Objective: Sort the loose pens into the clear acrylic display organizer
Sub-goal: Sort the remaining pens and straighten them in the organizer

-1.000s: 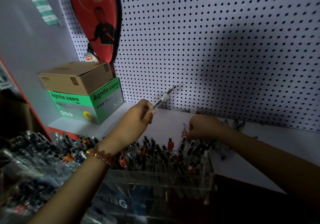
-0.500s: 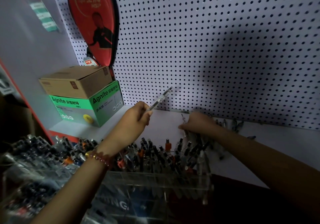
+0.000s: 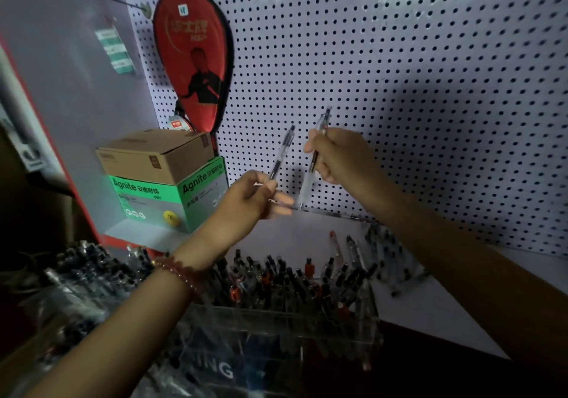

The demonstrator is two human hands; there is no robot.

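Starting from the grips, what is held? (first voice)

The left pen point(image 3: 282, 151) is pinched at its lower end by the fingertips of the left hand point(image 3: 249, 197), and its dark upper end is tilted toward the pegboard point(image 3: 399, 59). The right pen point(image 3: 307, 182) is clasped at mid-barrel by the right hand point(image 3: 341, 157), with fingers curled round it and the tip pointed down. Both are raised above the organizer point(image 3: 276, 330), which is set at the shelf point(image 3: 445, 305) edge and is packed with upright pens point(image 3: 292, 280). (second voice)

What could be spoiled from here? (first voice)

The left pen is gripped only by its end, so it could be levered out and dropped. The two pens are held near each other but apart, so a knock is possible. The compartments are crowded, so a pen could be jammed or misfiled. The loose pens point(image 3: 387, 253) beside the organizer could be swept off by a forearm. (second voice)

How are the pens described? (first voice)

Slim transparent barrels are seen, with dark cores and dark tops. They are judged light, smooth and easily slipped. (second voice)
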